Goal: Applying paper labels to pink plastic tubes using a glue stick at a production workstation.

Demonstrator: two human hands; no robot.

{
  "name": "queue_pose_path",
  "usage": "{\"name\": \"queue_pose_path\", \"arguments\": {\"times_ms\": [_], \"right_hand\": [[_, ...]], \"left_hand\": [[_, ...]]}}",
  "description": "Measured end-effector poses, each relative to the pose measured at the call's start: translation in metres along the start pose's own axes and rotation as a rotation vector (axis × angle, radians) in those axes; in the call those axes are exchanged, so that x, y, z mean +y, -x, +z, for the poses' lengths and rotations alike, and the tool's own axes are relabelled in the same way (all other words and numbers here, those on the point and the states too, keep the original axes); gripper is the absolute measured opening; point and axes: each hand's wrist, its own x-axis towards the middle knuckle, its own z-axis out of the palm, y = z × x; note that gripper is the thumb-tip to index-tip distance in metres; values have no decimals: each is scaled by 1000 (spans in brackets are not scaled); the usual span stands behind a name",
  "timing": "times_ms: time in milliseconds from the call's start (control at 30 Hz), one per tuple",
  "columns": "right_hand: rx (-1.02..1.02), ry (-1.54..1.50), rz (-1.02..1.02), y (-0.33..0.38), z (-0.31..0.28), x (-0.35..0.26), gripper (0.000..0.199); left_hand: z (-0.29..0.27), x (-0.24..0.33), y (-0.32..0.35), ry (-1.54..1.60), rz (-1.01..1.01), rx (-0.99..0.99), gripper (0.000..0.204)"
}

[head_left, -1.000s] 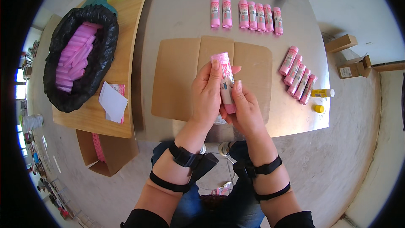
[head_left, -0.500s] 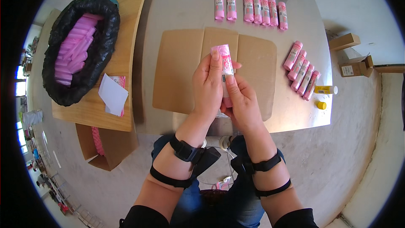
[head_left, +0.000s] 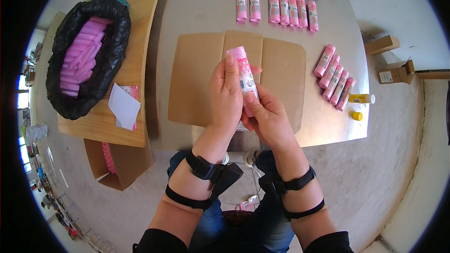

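Note:
Over a flat sheet of brown cardboard [head_left: 194, 79] I hold a pink bag roll [head_left: 245, 76] with a printed white and pink label round it. My left hand [head_left: 224, 93] wraps the roll's left side, its thumb near the top end. Lower down, my right hand [head_left: 271, 112] grips the roll with its thumb pressed on the label. The roll tilts, its top leaning left; its bottom end is partly hidden by my right fingers. Several labelled pink rolls [head_left: 293, 11] stand in a row at the far side, and more labelled rolls [head_left: 333, 77] lie at the right.
A yellow glue stick [head_left: 361, 99] and its yellow cap [head_left: 357, 116] are at the table's right edge. On the wooden table to the left sit a black-lined basket [head_left: 119, 56] of unlabelled pink rolls and some white paper slips [head_left: 124, 106]. An open carton [head_left: 131, 166] stands below.
The roll has turned from nearly upright to leaning left, showing more of its label. My right thumb has slid lower along it. Both hands still hold it.

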Motion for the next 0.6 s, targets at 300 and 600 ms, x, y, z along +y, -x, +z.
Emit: {"name": "queue_pose_path", "arguments": {"times_ms": [300,600], "right_hand": [[85,-69,-21,-4,-13,6,24],[85,144,-78,-4,-7,0,21]], "left_hand": [[6,-9,-1,-94,40,-184,35],[2,-18,-3,-20,-36,-139,32]]}}
